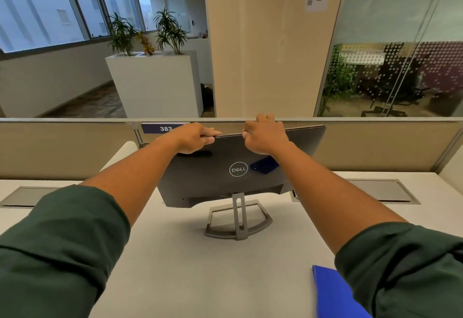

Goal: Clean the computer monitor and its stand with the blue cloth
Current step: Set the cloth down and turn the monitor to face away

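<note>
Both hands are off the blue cloth (333,292), which lies on the white desk (200,267) at the near edge, about five o'clock in the view, partly hidden under the right sleeve (400,267). Its visible long edge runs roughly from near to far, and it sits just beside the right forearm, well apart from the left one, so the right hand looks the nearer one for fetching it.

Further out, at about twelve o'clock from the cloth and near the middle of the desk, the Dell monitor (225,175) stands with its dark back and logo toward the camera, on its grey open-frame stand (239,220). A blue patch on the glossy back panel near the right wrist seems to be a reflection of the cloth, though I cannot be sure.

At the monitor's top edge the left hand (194,138) has its grip clenched on the edge, thumb on the near side and fingers curled over. The right hand (265,135) grasps the same edge just beside it, fingers hooked over the far side. The screen's long axis runs from nine to three o'clock, and the hands hold near its left half.

Judging from this, the monitor is being turned or tilted; wiping then calls for the right hand to let go and reach back toward five o'clock.

Beyond stands a beige partition (75,147) with a plate reading 383 (165,128).
</note>
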Demonstrator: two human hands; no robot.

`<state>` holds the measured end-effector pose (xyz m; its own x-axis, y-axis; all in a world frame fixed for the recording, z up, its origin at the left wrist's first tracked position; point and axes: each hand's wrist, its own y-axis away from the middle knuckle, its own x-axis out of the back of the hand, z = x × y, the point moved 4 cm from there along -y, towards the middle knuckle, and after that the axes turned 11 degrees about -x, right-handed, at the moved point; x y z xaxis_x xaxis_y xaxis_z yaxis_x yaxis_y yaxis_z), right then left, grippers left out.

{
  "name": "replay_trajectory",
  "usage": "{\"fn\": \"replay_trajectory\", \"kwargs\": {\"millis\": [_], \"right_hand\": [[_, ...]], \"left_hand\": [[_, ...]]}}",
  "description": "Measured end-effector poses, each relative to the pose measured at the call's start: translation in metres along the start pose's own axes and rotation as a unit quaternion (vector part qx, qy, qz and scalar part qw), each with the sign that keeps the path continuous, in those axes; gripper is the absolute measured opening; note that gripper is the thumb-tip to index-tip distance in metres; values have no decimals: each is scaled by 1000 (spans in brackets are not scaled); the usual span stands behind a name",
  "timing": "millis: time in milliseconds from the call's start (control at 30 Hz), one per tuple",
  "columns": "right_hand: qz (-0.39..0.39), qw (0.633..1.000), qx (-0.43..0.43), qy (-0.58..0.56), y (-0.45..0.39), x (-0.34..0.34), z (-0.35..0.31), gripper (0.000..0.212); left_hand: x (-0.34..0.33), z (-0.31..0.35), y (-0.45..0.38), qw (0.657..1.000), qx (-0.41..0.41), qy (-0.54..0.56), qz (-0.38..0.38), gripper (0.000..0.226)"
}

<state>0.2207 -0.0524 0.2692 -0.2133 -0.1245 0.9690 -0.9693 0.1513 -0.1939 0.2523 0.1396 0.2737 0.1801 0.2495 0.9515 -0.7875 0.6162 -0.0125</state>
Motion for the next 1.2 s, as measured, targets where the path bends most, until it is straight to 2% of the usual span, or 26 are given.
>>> {"fn": "replay_trajectory", "kwargs": {"millis": [367,600,667,700,800,867,933,1033,1200], "right_hand": [[27,998,-47,-29,18,3,2,33],[38,995,-19,-92,30,-1,9,38],[64,989,-10,-131,41,1,13,34],[93,984,-7,-153,49,2,16,32],[200,957,-8,-208,78,-3,33,28],[221,944,-24,-243,97,-15,49,25],[215,938,-46,-267,118,-32,69,21],[184,935,-103,-286,152,-64,104,18],[98,932,-203,-284,205,-118,157,19]], "left_hand": [[-8,-2,-5,999,28,-10,41,39],[-22,-4,-8,996,54,-35,55,45],[-29,14,-5,993,35,-32,104,46],[-34,25,-2,988,17,-20,151,46],[-53,64,15,947,-50,35,315,41],[-74,89,23,928,-89,70,355,35],[-104,107,25,930,-93,102,341,32],[-157,128,24,950,-43,124,282,31],[-245,163,23,971,28,196,131,29]]}}
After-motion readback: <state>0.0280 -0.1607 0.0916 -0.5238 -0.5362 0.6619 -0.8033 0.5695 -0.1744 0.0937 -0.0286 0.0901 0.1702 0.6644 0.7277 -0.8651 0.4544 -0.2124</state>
